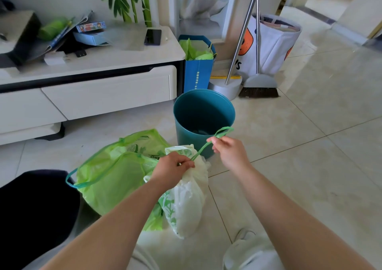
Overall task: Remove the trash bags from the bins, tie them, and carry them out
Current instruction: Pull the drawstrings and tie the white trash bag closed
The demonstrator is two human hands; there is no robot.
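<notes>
Two bags [115,178] beside teal bin [203,114] | left hand [171,169] grip: bag neck | right hand [229,151] grip: drawstring [222,132]

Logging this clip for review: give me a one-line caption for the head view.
Left hand bunches white bag's neck, right hand pulls green drawstring; teal bin behind.

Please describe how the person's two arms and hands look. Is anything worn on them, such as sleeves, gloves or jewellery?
Both forearms are bare as far as the picture shows: no sleeves reach into view. The left hand and the right hand wear no gloves. No watch, bracelet or ring is visible on either wrist or on the fingers that show. No markings can be seen.
</notes>
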